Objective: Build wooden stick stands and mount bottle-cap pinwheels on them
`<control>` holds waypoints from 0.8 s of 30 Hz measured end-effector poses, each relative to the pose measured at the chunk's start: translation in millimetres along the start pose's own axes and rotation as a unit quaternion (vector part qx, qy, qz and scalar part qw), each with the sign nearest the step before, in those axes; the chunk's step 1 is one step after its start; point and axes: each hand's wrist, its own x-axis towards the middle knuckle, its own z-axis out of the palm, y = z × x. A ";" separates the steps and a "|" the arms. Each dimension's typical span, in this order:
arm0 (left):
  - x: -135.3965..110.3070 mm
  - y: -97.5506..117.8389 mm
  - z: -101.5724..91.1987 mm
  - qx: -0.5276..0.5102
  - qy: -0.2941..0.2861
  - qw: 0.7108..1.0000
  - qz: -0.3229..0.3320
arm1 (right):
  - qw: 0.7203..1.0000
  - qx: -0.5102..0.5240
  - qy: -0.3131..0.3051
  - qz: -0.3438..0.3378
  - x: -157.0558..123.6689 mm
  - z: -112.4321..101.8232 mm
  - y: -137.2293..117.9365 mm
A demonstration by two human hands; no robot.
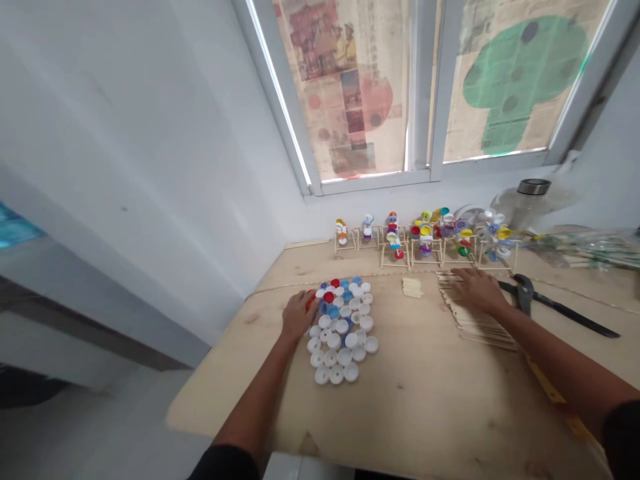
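My left hand (299,315) lies at the upper left edge of a flat cluster of bottle caps (334,341), its fingers stretched out against the outer caps. Most caps are white; blue and red ones sit toward the far end. My right hand (476,291) rests open over a row of thin wooden sticks (480,325) laid side by side, fingers reaching to their far ends. Between the hands is a small group of short pale wooden pieces (412,288). Just right of my right hand lie pliers (525,293) with dark handles.
Several small stick frames with colourful caps (425,240) stand along the table's back. Behind them at right is a clear bottle (531,200) with a metal lid, beside a plastic bag of sticks (590,248). A yellow ruler-like strip (545,381) lies under my right forearm.
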 end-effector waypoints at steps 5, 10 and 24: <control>-0.5 -4.2 8.1 -0.002 -0.008 0.999 0.052 | 0.999 -0.024 -0.032 -0.029 22.7 16.3 5.2; -14.3 -3.9 13.9 -0.046 -0.008 0.989 0.144 | 0.997 -0.033 -0.050 -0.043 27.5 25.1 10.6; 53.8 35.1 7.5 0.020 -0.129 0.990 0.047 | 0.995 -0.075 0.002 -0.069 19.3 29.4 9.5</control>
